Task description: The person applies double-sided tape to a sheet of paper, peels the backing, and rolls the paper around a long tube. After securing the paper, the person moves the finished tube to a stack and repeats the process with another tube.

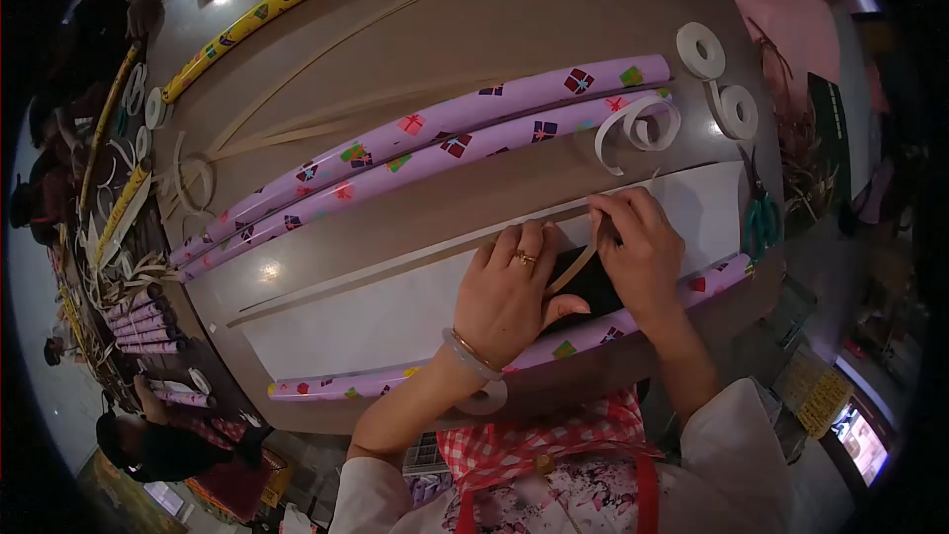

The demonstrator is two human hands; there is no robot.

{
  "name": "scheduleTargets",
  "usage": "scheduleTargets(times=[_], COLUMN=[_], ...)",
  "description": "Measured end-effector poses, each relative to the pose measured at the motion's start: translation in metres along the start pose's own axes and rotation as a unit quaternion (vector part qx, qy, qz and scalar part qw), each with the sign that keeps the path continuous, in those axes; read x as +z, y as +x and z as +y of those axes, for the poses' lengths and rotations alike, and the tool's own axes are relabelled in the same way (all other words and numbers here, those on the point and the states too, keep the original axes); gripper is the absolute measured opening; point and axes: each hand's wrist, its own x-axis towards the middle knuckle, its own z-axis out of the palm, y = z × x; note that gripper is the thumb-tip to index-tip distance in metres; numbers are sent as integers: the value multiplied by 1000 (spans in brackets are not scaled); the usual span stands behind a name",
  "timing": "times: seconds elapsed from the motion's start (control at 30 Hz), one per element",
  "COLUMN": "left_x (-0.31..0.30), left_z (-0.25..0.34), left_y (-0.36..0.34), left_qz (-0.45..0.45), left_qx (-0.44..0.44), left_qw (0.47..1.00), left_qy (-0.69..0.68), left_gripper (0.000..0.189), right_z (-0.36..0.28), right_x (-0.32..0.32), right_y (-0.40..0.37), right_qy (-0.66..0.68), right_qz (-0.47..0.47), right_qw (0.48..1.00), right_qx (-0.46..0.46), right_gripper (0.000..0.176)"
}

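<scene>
My left hand [499, 292] lies on a white sheet [326, 341], fingers stretched forward and thumb apart, pressing near its far edge. My right hand [638, 247] is closed in a pinch on a thin tan strip [575, 270], which curves down toward my left hand. A long brownish band [395, 269] runs along the sheet's far edge, under my left fingers. Between and below my hands lies a flat black piece [590, 294], partly covered. Along the sheet's near edge stretches a purple gift-patterned paper roll [346, 388], partly hidden behind my forearms.
Two purple rolls [474, 109] lie beyond the sheet, and a yellow roll [287, 0] farther back. To the right are tape rolls [701, 36], a loose tape curl [612, 129] and green-handled scissors [761, 224]. Another person [163, 445] is at the left.
</scene>
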Motion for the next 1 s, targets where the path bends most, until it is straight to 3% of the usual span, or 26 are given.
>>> scheduleTargets(times=[1.0], left_x=[3], left_z=[2], left_y=[8], left_qz=[-18], left_qx=[0], left_qw=[999], left_qy=[46], left_gripper=[78], right_z=[-2], right_x=[1], right_y=[-1], right_qy=[-4], right_qz=[-6], right_qw=[1000], right_qx=[29], right_gripper=[23])
